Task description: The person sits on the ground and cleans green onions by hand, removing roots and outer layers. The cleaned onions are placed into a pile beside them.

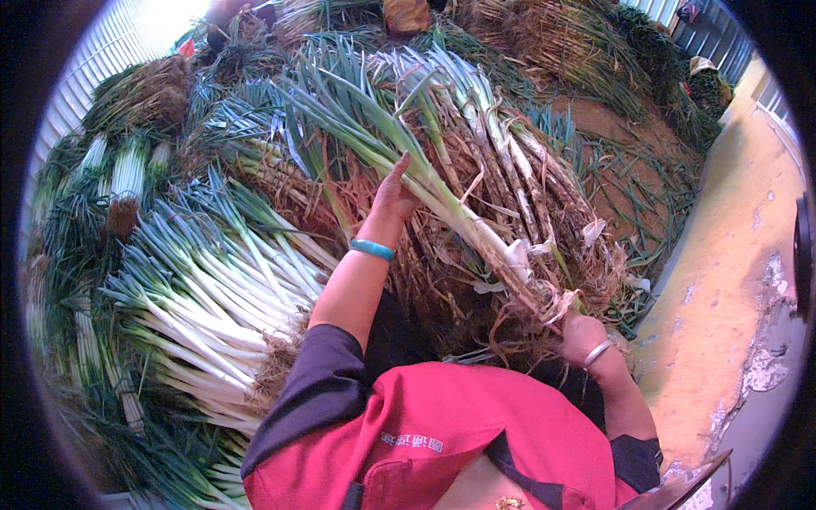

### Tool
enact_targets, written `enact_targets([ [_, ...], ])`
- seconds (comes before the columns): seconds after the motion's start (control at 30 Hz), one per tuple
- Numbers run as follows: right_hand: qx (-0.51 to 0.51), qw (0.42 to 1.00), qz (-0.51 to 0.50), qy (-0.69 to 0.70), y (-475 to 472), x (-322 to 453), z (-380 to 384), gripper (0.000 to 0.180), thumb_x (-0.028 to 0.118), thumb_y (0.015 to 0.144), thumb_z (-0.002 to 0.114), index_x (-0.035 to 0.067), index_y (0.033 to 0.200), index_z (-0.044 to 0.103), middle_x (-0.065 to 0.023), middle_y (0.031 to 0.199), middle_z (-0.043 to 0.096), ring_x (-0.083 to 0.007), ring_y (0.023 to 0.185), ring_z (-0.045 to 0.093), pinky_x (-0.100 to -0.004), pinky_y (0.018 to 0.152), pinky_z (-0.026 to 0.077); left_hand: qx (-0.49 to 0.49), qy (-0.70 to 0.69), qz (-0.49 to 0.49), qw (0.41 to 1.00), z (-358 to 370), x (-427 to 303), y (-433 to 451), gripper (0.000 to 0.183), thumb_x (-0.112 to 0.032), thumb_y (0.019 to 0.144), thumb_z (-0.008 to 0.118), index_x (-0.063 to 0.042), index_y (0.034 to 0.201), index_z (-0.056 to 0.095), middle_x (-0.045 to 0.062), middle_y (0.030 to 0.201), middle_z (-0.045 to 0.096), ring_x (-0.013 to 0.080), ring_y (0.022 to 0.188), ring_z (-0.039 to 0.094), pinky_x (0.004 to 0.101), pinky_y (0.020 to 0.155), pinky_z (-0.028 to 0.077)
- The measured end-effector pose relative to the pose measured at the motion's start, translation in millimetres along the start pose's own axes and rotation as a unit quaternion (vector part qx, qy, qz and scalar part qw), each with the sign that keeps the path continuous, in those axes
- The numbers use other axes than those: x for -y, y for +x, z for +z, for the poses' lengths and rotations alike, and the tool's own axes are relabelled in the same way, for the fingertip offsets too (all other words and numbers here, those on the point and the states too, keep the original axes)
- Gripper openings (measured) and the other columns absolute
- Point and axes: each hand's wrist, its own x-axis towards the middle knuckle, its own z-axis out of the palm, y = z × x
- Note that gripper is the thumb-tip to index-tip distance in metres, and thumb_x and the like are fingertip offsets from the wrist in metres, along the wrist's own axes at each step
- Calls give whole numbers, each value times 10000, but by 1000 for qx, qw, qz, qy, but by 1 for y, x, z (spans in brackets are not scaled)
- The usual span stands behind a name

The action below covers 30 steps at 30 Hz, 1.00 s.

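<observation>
My left hand [395, 194], below a teal bangle, grips green onion stalks [446, 197] where the green leaves meet the stem. My right hand [581, 336], with a silver bangle at its wrist, is closed on the dry, peeling skin near their root end. The stalks slant across from upper left to lower right. Beneath and behind them lies a pile of unpeeled green onions [523, 172] with soil-brown stems and dry roots. To the left rests a heap of cleaned green onions [217, 299] with white stems, their roots towards me.
Tied bundles of green onions [129, 167] stand at the far left. More heaps [561, 38] lie at the back. Loose leaf scraps [628, 185] cover part of the brown floor at right. A yellow wall [714, 255] with peeling paint runs along the right side.
</observation>
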Motion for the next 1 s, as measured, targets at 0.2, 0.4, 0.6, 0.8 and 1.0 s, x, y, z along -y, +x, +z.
enact_targets([
  [0.2,55,991,-43,118,2,-11,-5,525,418,711,655,-18,987,559,-250,848,602,-389,827,579,-438,740,463,-29,55,41,997,-6,9,9,297,-237,816,622,-40,1016,523,135,927,584,298,823,572,447,760,490],
  [0.4,54,998,21,-32,-1,-16,-14,430,313,685,664,-1,958,555,-242,819,594,-400,782,581,-446,682,471,-23,28,75,997,-1,15,6,335,-248,801,647,-42,1032,518,129,920,591,294,824,581,432,759,493],
  [0.6,75,988,-71,117,-6,-6,-11,319,259,781,583,39,1003,519,-244,860,580,-420,839,551,-446,720,452,18,-7,22,1000,-3,9,2,323,-224,785,661,-49,1027,540,132,918,599,309,839,585,457,763,501],
  [0.8,-108,987,-28,-118,-2,-14,-10,191,120,799,483,55,978,505,-157,763,573,-323,695,611,-424,558,493,18,25,-2,1000,-7,7,2,253,-191,789,652,-61,981,550,119,895,597,304,822,588,475,744,509],
  [1.0,-105,978,-49,-174,4,-17,-8,207,134,798,487,78,997,510,-118,732,566,-276,667,621,-392,517,498,14,63,-24,998,-6,5,3,194,-175,790,623,-42,916,559,110,826,609,287,748,607,462,708,531],
])
